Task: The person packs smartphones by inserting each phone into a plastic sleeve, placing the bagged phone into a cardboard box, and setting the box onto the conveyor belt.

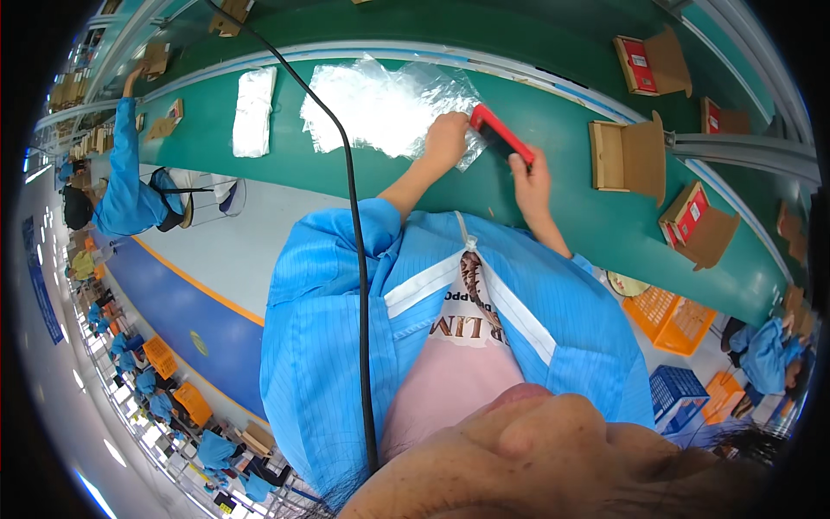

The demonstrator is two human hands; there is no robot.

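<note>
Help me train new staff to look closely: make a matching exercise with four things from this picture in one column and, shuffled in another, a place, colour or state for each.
Things:
1. Flat item
2. Plastic bags
3. Cable
4. Bench

Descriptions:
A. Plain green
B. Black all along, running down the picture
C. Held in the right hand
D. Clear and shiny, in a spread-out pile

Pairs: 1-C, 2-D, 3-B, 4-A

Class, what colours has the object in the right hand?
The object is red and black; head view.
</note>
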